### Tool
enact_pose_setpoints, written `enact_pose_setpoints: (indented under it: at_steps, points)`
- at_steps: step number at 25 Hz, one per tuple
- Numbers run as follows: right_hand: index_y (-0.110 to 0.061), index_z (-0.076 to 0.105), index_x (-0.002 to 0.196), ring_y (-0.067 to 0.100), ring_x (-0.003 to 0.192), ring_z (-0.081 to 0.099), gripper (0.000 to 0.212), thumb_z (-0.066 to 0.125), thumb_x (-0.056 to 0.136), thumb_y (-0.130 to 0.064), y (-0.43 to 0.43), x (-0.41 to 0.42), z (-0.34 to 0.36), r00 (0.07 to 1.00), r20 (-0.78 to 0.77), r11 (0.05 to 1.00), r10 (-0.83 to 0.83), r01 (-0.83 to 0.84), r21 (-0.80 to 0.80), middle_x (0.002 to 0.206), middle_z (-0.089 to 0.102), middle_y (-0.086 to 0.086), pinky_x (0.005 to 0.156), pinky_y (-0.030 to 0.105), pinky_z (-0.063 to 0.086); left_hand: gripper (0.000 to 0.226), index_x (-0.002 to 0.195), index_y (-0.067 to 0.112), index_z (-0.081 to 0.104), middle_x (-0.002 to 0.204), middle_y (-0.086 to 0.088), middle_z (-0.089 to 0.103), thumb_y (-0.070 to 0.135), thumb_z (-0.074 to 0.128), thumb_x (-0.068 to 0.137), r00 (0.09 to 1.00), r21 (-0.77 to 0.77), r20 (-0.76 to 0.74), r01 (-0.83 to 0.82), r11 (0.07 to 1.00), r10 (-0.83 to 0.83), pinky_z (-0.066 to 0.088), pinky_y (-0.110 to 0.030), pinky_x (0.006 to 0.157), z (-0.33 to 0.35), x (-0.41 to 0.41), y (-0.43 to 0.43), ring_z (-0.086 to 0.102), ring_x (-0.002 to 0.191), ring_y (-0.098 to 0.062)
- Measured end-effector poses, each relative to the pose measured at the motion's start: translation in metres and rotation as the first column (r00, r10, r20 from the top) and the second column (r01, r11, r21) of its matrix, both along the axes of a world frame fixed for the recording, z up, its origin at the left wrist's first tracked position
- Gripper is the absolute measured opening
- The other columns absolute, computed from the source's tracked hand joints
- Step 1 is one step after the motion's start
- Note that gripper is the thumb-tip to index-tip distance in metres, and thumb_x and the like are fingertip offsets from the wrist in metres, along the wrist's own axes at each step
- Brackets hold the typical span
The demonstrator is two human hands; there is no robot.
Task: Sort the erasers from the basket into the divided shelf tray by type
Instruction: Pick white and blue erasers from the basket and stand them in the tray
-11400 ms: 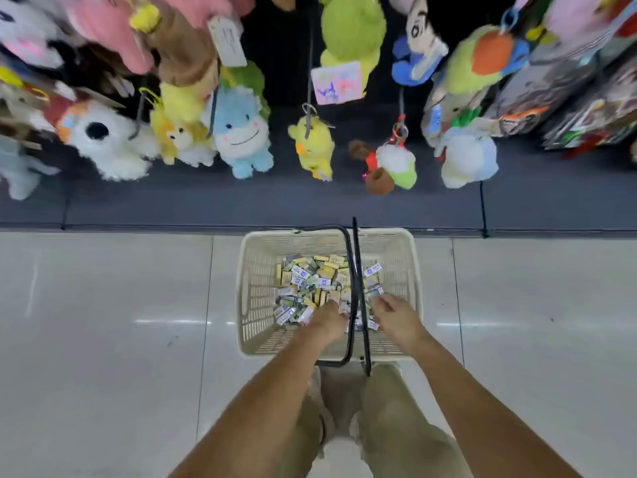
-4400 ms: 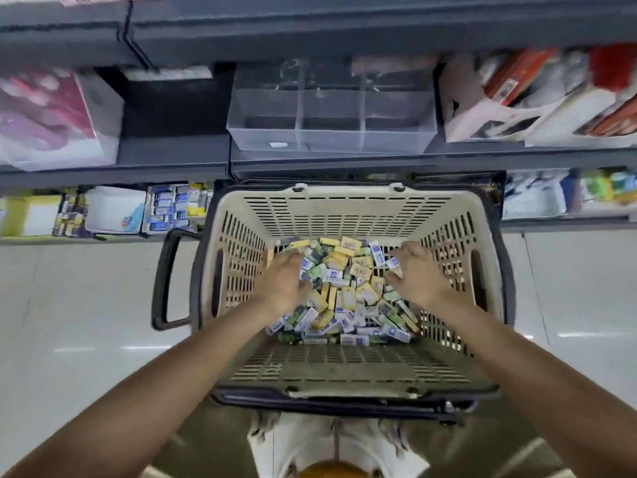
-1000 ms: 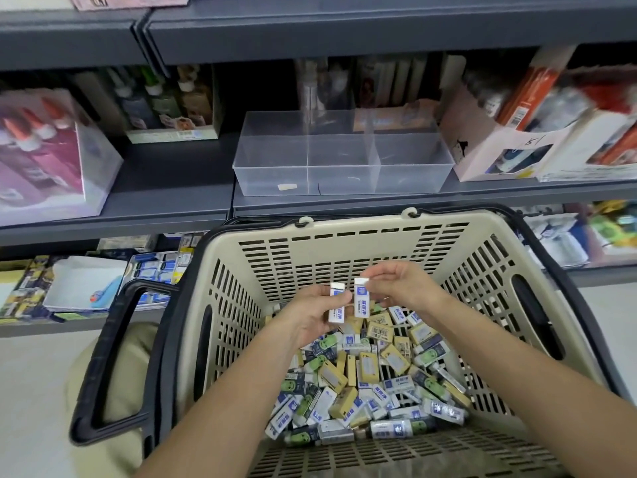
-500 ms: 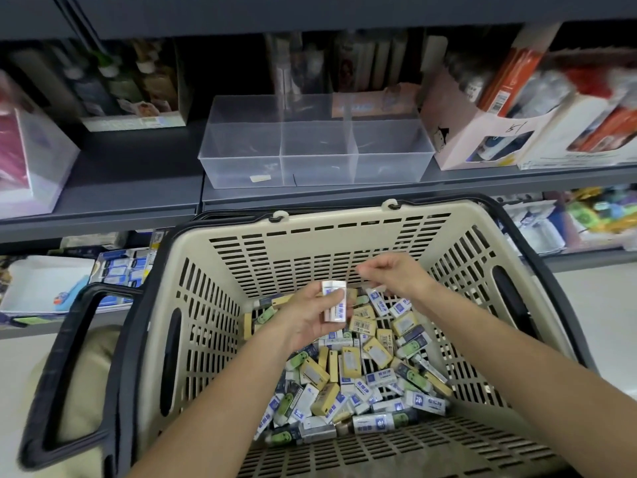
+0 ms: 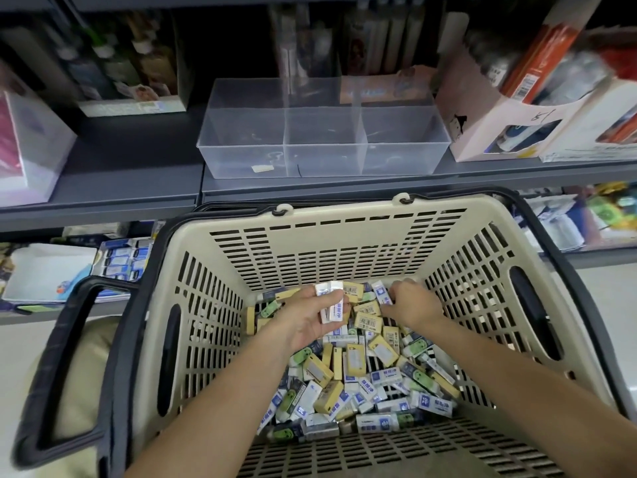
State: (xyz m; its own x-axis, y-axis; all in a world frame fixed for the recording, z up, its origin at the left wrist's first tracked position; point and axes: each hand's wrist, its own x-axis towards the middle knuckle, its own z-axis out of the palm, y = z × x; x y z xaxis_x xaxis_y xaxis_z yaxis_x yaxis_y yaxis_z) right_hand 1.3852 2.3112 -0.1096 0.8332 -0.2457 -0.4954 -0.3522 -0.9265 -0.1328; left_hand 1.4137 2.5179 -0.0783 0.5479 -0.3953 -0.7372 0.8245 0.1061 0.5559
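I was in the gathering step. My left hand (image 5: pixel 312 320), palm up above the pile, had its grip clamped on a small stack of white erasers with blue labels (image 5: pixel 331 303); two ends showed at the fingertips, and I could not tell whether a third lay beneath. My right hand (image 5: pixel 410 303), just beside the left grip, was pressed down into the pile of erasers (image 5: pixel 358 374) at the far end of the basket (image 5: pixel 331 250). Its fingers were curled among the pieces, so I could not tell whether that grip had closed on one.

The divided tray (image 5: pixel 324 160) sat on the shelf (image 5: pixel 103 191) beyond and above both grips. It had three compartments, and none held an eraser.

Three types were visible: white with blue label, yellow, and green-sleeved. Dozens remained, too many to count.

In my judgement, the next move called for one more matching white piece, then carrying the stack forward over the basket rim into one compartment.
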Motion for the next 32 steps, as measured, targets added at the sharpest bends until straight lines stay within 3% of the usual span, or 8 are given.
enact_pose_setpoints:
  at_steps: [3,6,10,17,20,25,28,32]
  points:
    - [-0.017,0.049,0.06,0.018,0.054,0.051,0.028,0.067,0.08,-0.028,0.0,0.0,0.014,0.986,0.02,0.971,-0.166,0.16,0.177,0.058,0.051,0.001,0.048,0.022,0.037,0.015,0.097,0.008,0.06,0.087,-0.01,0.073,0.006,0.066,0.083,0.999,0.002,-0.023,-0.035,0.999,0.035,0.056,-0.034,0.069,-0.002,-0.003,-0.003,0.068,0.081,-0.021]
    - [-0.021,0.063,0.068,0.008,0.054,0.06,0.015,0.075,0.077,-0.022,0.017,-0.001,0.04,0.921,-0.05,0.716,-0.385,0.333,0.614,0.062,0.064,-0.003,0.048,0.018,0.043,0.018,0.096,0.008,0.06,0.091,-0.012,0.071,0.006,0.067,0.08,0.993,-0.026,-0.071,-0.096,0.995,0.094,0.055,-0.033,0.07,-0.003,-0.004,-0.006,0.066,0.086,-0.023]
    - [-0.022,0.067,0.073,0.005,0.053,0.06,0.009,0.076,0.076,-0.023,0.041,-0.009,0.053,0.933,-0.147,0.553,-0.33,0.317,0.77,0.068,0.069,0.001,0.041,0.014,0.038,0.019,0.101,0.006,0.062,0.095,-0.014,0.071,0.004,0.066,0.082,0.992,-0.124,-0.082,-0.106,0.987,0.096,0.059,-0.031,0.071,-0.003,-0.006,-0.009,0.068,0.084,-0.023]
    - [-0.014,0.06,0.118,0.025,0.097,0.062,0.033,0.045,0.091,0.0,-0.03,-0.005,0.032,0.984,0.008,0.979,-0.177,0.175,0.107,0.116,0.063,0.011,0.085,0.037,0.053,0.041,0.116,0.01,0.051,0.084,-0.012,0.071,0.005,0.069,0.08,0.99,-0.022,-0.103,-0.101,0.995,0.099,0.058,-0.039,0.06,-0.003,-0.001,-0.004,0.066,0.078,-0.025]
    - [-0.021,0.048,0.132,0.025,0.097,0.061,0.053,0.04,0.088,0.008,-0.024,-0.008,0.021,0.99,-0.114,0.994,0.08,-0.089,-0.071,0.123,0.055,0.009,0.078,0.036,0.055,0.041,0.117,0.01,0.052,0.096,-0.015,0.067,0.005,0.07,0.08,0.989,-0.037,-0.11,-0.104,0.994,0.1,0.058,-0.04,0.06,-0.001,0.0,-0.003,0.064,0.085,-0.028]
    - [-0.013,0.059,0.115,0.023,0.1,0.06,0.026,0.051,0.09,-0.008,-0.022,-0.009,0.02,0.978,-0.161,0.968,0.132,-0.162,-0.191,0.118,0.055,0.007,0.079,0.032,0.052,0.045,0.124,0.004,0.05,0.091,-0.015,0.069,0.005,0.067,0.082,0.987,-0.026,-0.091,-0.133,0.991,0.13,0.058,-0.036,0.056,0.0,0.005,0.001,0.067,0.078,-0.024]
    - [-0.014,0.065,0.1,0.015,0.083,0.06,0.014,0.063,0.087,-0.018,-0.012,-0.005,0.033,0.997,-0.025,0.98,-0.072,0.075,0.185,0.095,0.063,0.001,0.066,0.02,0.047,0.04,0.119,0.001,0.053,0.092,-0.017,0.068,0.003,0.067,0.082,0.987,-0.02,-0.085,-0.137,0.99,0.134,0.058,-0.039,0.061,-0.002,0.003,0.002,0.067,0.083,-0.027]
    - [-0.018,0.066,0.09,0.004,0.063,0.062,0.005,0.065,0.086,-0.016,0.023,0.002,0.059,0.952,-0.094,0.606,-0.293,0.261,0.752,0.077,0.068,-0.004,0.052,0.015,0.047,0.02,0.102,0.007,0.059,0.084,-0.013,0.071,0.006,0.065,0.083,0.982,-0.044,-0.067,-0.179,0.983,0.176,0.057,-0.038,0.06,-0.003,0.004,0.002,0.068,0.078,-0.025]
